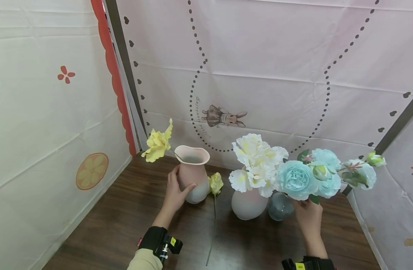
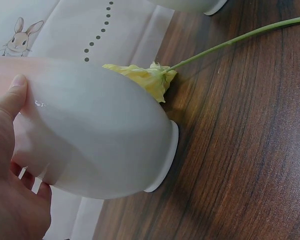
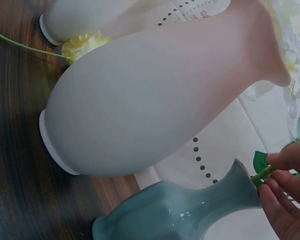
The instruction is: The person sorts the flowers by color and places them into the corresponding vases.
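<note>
My left hand point(image 1: 175, 191) grips the side of a pink-and-white vase point(image 1: 193, 174), thumb on the near side and fingers round the other. One yellow flower point(image 1: 158, 144) leans out of its mouth to the left. Another yellow flower point(image 1: 215, 183) lies on the table beside it, its thin stem pointing towards me. With thumb and fingertips, my right hand point(image 3: 287, 187) pinches a green stem point(image 3: 264, 172) right at the mouth of a small blue-green vase point(image 3: 185, 210). Pale blue flowers point(image 1: 298, 180) spread above that hand and hide the vase's neck in the head view.
Between the hands stands a second pink-and-white vase point(image 1: 249, 205) with large white flowers point(image 1: 255, 159), close beside the blue-green one. All stand on a dark wooden table point(image 1: 247, 247). Printed cloth point(image 1: 267, 101) hangs behind, and more cloth point(image 1: 51, 123) closes off the left side.
</note>
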